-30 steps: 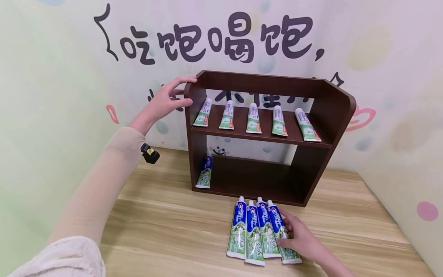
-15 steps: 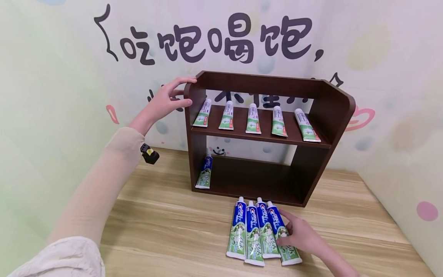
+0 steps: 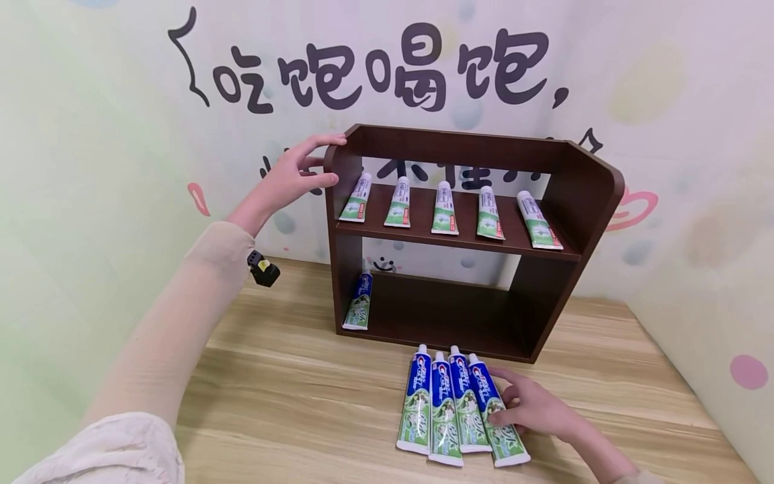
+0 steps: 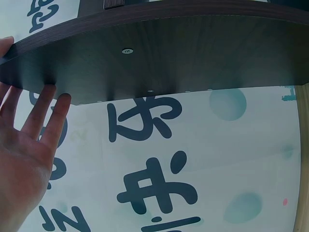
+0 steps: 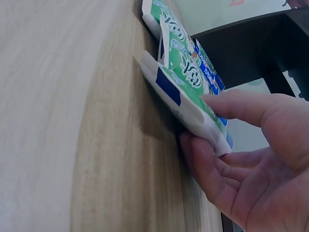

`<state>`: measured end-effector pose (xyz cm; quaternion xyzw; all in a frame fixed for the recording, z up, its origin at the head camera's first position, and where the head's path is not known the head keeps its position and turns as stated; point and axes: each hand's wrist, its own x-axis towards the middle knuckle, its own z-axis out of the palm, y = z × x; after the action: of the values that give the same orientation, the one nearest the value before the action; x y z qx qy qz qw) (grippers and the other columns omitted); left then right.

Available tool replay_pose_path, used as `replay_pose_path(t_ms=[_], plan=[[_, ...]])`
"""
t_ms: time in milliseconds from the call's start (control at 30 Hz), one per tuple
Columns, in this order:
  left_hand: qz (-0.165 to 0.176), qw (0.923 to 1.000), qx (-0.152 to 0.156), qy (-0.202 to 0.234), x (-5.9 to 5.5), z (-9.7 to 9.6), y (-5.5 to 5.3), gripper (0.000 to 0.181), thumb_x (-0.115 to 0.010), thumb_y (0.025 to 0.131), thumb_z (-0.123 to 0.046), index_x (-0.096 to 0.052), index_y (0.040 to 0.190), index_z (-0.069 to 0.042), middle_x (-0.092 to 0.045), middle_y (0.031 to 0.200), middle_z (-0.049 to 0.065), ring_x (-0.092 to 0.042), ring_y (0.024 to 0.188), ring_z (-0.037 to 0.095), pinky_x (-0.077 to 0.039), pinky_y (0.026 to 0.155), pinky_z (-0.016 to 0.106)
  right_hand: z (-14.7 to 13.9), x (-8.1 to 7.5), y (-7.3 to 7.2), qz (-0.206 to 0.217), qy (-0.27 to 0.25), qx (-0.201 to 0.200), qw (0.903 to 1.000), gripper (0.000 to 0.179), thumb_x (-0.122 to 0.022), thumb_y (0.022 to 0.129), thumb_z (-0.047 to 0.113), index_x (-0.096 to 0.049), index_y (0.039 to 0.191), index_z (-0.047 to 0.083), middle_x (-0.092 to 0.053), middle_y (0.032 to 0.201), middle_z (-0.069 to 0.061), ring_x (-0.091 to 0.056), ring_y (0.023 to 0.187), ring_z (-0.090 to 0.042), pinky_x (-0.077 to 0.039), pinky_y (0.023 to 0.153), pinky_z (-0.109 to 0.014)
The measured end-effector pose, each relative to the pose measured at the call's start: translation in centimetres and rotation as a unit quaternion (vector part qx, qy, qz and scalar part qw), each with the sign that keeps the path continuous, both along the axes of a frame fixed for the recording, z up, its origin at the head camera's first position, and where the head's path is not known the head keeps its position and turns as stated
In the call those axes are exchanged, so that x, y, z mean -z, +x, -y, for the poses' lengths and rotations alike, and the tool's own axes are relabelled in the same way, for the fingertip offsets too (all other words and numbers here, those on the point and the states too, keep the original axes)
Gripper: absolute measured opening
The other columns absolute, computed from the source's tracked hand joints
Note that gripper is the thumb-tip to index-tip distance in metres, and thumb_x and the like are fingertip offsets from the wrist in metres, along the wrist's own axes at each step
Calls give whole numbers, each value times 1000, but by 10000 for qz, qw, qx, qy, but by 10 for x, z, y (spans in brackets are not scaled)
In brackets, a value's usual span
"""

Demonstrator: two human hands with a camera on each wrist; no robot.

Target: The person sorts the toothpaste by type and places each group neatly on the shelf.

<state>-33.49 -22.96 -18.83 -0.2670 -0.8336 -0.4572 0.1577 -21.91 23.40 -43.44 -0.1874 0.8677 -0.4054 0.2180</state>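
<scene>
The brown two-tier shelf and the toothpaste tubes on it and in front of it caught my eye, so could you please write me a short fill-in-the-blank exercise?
1. The brown shelf holds ____ white-and-green toothpaste tubes.
2. On the wooden table lie ____ Crest toothpaste tubes.
3. In the head view, the right hand holds the ____ of those four.
4. The left hand touches the ____ side of the shelf.

Missing words: five; four; rightmost; left.

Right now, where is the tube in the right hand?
In the head view, the tube sits right of three tubes, in front of the shelf.
</scene>
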Motion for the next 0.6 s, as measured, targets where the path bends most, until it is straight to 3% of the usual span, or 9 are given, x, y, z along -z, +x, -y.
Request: replay_pose_path(t_ms=[333,600], plan=[[-6,10000,4,-29,0,1,1,54,-67,92,-15,-50,142,-29,-38,157,-14,-51,135,32,-51,96,42,-8,4,-1,591,-663,-5,9960,83,-73,88,15,-23,151,-5,-68,97,-11,-62,80,-19,-52,56,-29],[83,10000,-30,14,0,0,-1,58,-67,92,-13,-47,145,-22,-36,159,-11,-49,136,34,-51,97,44,-12,6,0,874,-976,39,9914,82,-71,90,14,-20,152,-5,-66,98,-10,-64,84,-20,-55,59,-29]])
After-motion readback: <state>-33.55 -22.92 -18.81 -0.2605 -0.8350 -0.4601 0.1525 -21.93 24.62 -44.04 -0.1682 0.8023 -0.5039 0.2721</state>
